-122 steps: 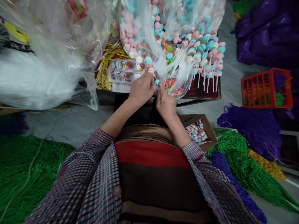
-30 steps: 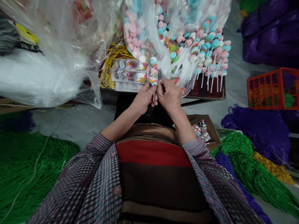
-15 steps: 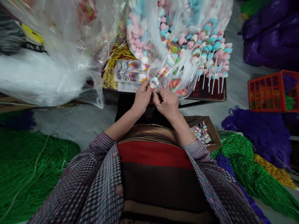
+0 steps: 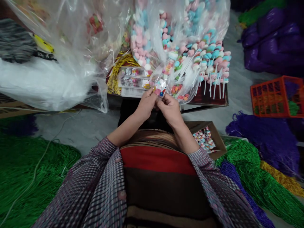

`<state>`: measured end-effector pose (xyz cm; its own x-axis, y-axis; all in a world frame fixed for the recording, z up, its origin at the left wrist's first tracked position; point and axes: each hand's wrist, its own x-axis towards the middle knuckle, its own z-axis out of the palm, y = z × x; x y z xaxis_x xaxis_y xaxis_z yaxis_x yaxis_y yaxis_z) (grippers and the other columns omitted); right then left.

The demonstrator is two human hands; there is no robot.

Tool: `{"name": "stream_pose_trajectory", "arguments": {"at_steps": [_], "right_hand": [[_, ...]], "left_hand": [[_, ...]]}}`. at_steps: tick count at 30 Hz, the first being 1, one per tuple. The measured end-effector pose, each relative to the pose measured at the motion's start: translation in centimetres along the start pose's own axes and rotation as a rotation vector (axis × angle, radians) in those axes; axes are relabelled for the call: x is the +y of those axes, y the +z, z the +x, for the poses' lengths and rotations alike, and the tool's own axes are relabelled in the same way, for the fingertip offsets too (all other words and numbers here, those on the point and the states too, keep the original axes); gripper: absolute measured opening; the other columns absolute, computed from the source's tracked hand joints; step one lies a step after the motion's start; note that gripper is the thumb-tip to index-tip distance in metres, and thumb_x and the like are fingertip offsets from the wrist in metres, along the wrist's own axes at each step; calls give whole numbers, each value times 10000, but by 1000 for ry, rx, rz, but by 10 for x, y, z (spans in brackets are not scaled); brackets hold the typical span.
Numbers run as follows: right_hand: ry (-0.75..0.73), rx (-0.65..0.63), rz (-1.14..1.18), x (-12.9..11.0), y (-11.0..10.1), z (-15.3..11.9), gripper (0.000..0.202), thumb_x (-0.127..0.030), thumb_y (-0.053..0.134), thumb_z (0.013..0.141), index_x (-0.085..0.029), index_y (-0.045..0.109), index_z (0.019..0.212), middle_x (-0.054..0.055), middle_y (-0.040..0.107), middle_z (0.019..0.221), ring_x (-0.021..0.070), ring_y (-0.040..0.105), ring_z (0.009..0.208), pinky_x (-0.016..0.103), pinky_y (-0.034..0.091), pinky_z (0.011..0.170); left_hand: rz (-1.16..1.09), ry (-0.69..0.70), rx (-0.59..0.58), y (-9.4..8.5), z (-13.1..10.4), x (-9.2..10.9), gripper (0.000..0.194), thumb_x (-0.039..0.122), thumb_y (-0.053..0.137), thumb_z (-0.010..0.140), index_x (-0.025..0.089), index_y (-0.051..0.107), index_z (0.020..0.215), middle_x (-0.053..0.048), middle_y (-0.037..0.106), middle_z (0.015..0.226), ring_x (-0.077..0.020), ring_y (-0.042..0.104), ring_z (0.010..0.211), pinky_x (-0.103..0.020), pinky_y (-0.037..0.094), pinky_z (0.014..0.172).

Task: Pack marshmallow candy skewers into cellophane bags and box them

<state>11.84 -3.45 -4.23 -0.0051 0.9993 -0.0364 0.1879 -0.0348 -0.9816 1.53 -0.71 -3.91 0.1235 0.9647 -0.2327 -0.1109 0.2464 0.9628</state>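
Note:
Both my hands pinch the lower end of a candy skewer in a clear printed bag [image 4: 168, 67], just in front of the table edge. My left hand [image 4: 146, 104] grips the left side of the bag's printed bottom, fingers closed. Close beside it, my right hand [image 4: 170, 110] has thumb and fingers closed on the lower right of the same bag. Coloured candies show through the film, pointing away from me. The stick's end is hidden by my fingers. To the left lie flat printed bags [image 4: 134, 82] and gold twist ties [image 4: 114, 85].
Marshmallow skewers on white sticks [image 4: 211, 60] pile up at the table's right. Large plastic bags of candy [image 4: 140, 41] stand behind. A cardboard box [image 4: 217, 139] of packed skewers sits below right. Green strands [image 4: 35, 177] and an orange crate [image 4: 268, 98] flank me.
The bagged skewer has turned more upright in my hands, and more of its printed bottom shows. My right-hand fingers have shifted closer around the bag's end. The whole view has shifted slightly.

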Motion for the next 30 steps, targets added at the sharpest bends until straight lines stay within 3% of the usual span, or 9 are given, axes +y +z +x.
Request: {"name": "stream_pose_trajectory", "arguments": {"at_steps": [2, 6, 11, 15, 20, 24, 30], "right_hand": [[69, 8, 73, 0, 2, 0, 119, -336, 630, 870, -228, 582, 864, -62, 609, 659, 100, 591, 568, 224, 496, 532], [94, -21, 105, -2, 2, -4, 139, -376, 577, 927, -239, 555, 921, -62, 645, 663, 95, 627, 538, 208, 464, 493], [-76, 179, -250, 0, -4, -4, 101, -322, 546, 931, -231, 586, 912, -70, 592, 605, 112, 581, 537, 259, 498, 580], [-193, 251, -511, 8, -12, 0, 138, -320, 555, 937, -221, 623, 1006, -18, 671, 700, 157, 612, 623, 320, 541, 673], [-246, 210, -525, 15, -19, 7, 337, -290, 567, 945, -220, 589, 1273, 76, 760, 1053, 182, 695, 804, 353, 588, 776], [-275, 158, -448, 14, -24, 11, 265, -296, 550, 962, -217, 656, 1192, 54, 766, 1034, 161, 699, 845, 328, 595, 802], [-329, 124, -669, 17, -27, 16, 349, -108, 547, 845, -211, 710, 1136, 101, 783, 1133, 226, 724, 1013, 398, 574, 925]], "left_hand": [[172, 99, 24, -5, -1, 4, 167, 372, 558, 967, 233, 627, 906, 14, 578, 700, -117, 511, 621, -234, 411, 571], [579, 348, 170, -17, 2, 10, 50, 273, 637, 886, 238, 626, 919, -15, 655, 809, -159, 597, 794, -279, 458, 738], [852, 433, 171, -19, -2, 8, 67, 252, 578, 903, 222, 587, 845, -53, 638, 791, -205, 624, 834, -319, 430, 764], [962, 476, 104, -15, -7, 4, 94, 203, 510, 885, 209, 586, 829, -69, 656, 786, -206, 606, 772, -325, 417, 719], [1012, 481, 0, -16, -1, 1, 152, 212, 470, 883, 209, 622, 870, -67, 666, 764, -210, 584, 734, -330, 412, 696], [1032, 475, -12, -19, 4, -2, 167, 203, 469, 875, 202, 636, 879, -99, 706, 842, -226, 610, 768, -345, 429, 710], [1056, 446, -51, -16, 0, -3, 155, 198, 495, 850, 207, 648, 870, -81, 689, 777, -225, 597, 725, -344, 423, 685]]}}
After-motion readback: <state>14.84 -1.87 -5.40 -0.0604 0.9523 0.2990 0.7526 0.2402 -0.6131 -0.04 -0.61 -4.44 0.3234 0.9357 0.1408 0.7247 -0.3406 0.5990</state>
